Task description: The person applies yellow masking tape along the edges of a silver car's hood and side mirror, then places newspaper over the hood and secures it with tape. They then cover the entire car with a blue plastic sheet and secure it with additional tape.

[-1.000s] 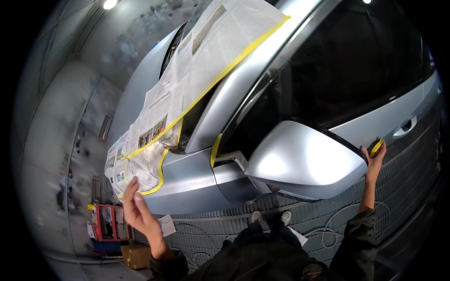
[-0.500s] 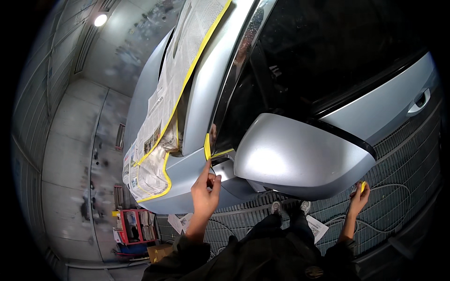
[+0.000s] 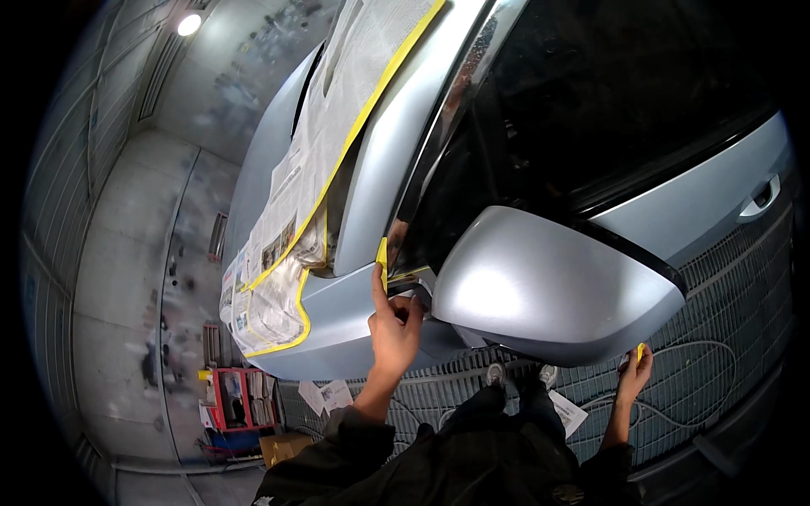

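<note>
My left hand (image 3: 395, 337) is at the front lower corner of the car's side window. Its index finger is stretched out against a strip of yellow masking tape (image 3: 383, 255) on the edge there. The thumb and other fingers are bent and show nothing gripped. Just right of it is the silver side mirror (image 3: 557, 291), joined to the door by its base. Below the mirror's outer end, my right hand (image 3: 634, 375) pinches a yellow piece of masking tape (image 3: 640, 350); whether it is a roll or a loose strip is too small to tell.
Newspaper sheets (image 3: 316, 160) edged with yellow tape cover part of the car's front. A red rack (image 3: 245, 401) and a cardboard box (image 3: 285, 447) stand at lower left. On the grated floor (image 3: 692, 371) lie a looped hose (image 3: 732, 371) and loose papers (image 3: 568, 413).
My left index finger has straightened and reaches further up along the tape strip. My right hand has moved left and slightly down, closer to the mirror. The view has shifted a little.
</note>
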Available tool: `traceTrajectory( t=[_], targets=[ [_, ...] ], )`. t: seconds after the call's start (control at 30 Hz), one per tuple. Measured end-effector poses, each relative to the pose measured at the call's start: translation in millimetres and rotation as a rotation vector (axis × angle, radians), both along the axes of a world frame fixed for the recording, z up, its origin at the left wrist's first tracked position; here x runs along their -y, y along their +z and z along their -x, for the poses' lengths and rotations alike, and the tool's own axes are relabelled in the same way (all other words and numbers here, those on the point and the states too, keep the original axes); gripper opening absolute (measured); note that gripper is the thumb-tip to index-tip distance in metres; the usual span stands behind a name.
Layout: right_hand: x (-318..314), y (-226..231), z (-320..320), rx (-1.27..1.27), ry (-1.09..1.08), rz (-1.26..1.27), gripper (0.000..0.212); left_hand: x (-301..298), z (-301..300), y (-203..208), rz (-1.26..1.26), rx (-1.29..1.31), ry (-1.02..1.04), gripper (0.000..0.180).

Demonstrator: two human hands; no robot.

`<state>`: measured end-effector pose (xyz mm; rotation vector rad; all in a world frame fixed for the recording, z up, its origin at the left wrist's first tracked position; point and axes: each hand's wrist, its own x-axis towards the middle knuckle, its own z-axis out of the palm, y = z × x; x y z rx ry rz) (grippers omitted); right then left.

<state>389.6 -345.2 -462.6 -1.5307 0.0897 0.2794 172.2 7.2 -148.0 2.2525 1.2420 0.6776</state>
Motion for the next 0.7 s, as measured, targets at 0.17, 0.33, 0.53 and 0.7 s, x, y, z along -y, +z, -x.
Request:
traceTrajectory(
  t=[0.17,0.33,0.53,0.7],
  targets=[
    [-7,5,3,-0.008,0.036,0.003,0.026,-4,12,-14,0.048,-0.007,0.015,0.088],
    [-14,19,18,-0.026,0.052,0.004,0.024,-3,42,-30,0.168,-0.166,0.041,0.092],
    [-15,32,46,-0.006,0.058,-0.006,0.021,0,70,-53,0.197,-0.176,-0.058,0.091],
    [-26,52,89,0.013,0.005,0.027,0.022,-2,89,-56,0.465,-0.061,-0.186,0.090]
  ],
)
